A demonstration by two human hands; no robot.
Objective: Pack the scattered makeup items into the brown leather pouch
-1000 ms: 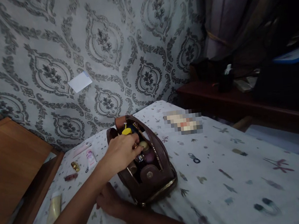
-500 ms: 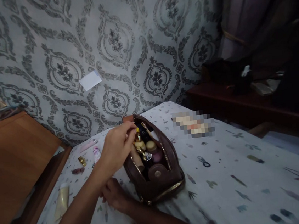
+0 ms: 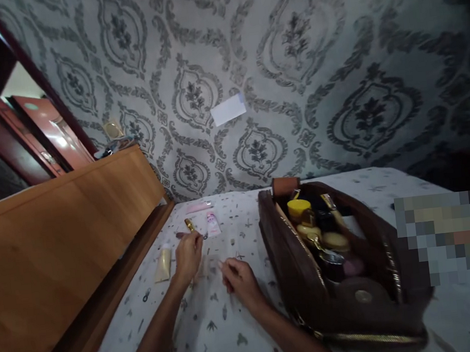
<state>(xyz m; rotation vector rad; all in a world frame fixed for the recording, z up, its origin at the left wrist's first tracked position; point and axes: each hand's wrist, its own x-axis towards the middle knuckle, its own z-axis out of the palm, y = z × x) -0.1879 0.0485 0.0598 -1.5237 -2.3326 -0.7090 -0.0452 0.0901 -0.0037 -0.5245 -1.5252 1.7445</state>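
Note:
My left hand (image 3: 189, 256) is over the patterned sheet, fingers closed in a pinch; whatever they may hold is hidden. Just beyond it lie a small gold tube (image 3: 189, 224) and a dark, slim item (image 3: 180, 235), partly covered by the hand. A cream-coloured tube (image 3: 163, 265) lies left of that hand. My right hand (image 3: 239, 279) is curled shut between the left hand and the brown bag (image 3: 277, 261), with a tiny pale tip at its fingers that I cannot identify. The open bag holds a yellow-capped container (image 3: 299, 209), a round beige lid (image 3: 335, 241) and other bottles.
A pink-and-white tube (image 3: 213, 225) and a flat pink tube (image 3: 198, 206) lie towards the wall. A wooden board (image 3: 75, 215) borders the bed on the left. White paper (image 3: 228, 109) is on the wallpaper. A pixelated item (image 3: 455, 234) lies right of the bag.
My view has turned left and come closer to the bag. My left hand has left the bag's opening for the sheet beside the tubes. My right hand now shows apart from the left forearm.

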